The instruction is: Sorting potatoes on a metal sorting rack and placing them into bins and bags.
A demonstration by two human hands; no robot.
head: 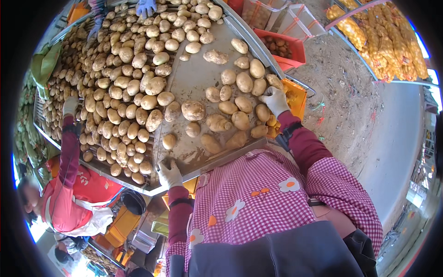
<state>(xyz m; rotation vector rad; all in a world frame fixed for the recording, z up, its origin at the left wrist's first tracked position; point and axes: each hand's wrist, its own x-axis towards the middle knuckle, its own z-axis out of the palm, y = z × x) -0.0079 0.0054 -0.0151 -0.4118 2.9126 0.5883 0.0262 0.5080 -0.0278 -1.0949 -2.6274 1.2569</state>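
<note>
My right hand (276,100), in a pale work glove, is at the right rim of the metal sorting table (193,81), close to a potato (274,81) at the edge. Whether its fingers grip anything I cannot tell. Several loose potatoes (240,120) lie on the flat plate to its left, some smooth, some knobbly and soil-covered. At the table's near rim is my gloved left hand (169,176), fingers apart, with a dark patch by its fingertips. A lone potato (169,141) lies just beyond it. Many more potatoes (121,114) cover the slatted part further left.
An orange crate (296,98) stands below the right rim, and a red crate (285,48) of small potatoes lies beyond. Other workers' gloved hands (70,105) (146,7) reach onto the slats. Filled yellow net sacks (384,41) are stacked at the upper right.
</note>
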